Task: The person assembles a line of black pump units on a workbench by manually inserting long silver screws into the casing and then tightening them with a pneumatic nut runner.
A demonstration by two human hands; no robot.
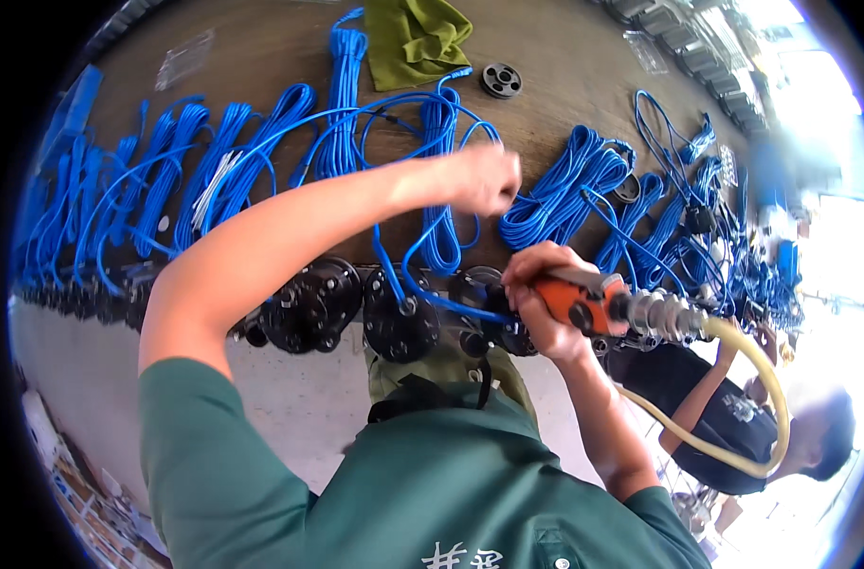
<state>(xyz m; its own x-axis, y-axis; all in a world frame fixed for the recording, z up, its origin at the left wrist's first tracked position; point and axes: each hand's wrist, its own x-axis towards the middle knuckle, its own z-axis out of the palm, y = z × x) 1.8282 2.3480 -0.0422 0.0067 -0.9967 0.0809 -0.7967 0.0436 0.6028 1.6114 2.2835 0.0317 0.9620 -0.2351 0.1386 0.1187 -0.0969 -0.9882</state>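
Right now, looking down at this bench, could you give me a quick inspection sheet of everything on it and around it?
Surface: brown wooden bench top, mostly covered.
Job's things: orange-bodied handheld air tool with a yellowish hose; round black flanged parts in a row at the near edge.
Clutter: crumpled olive-green cloth; small black disc; clear plastic bags.
Fingers: left hand closed in a fist over the cables; right hand gripping the tool.
Cables: many coiled bright blue cable bundles laid side by side.
Surroundings: another person in a dark shirt at lower right; pale floor.
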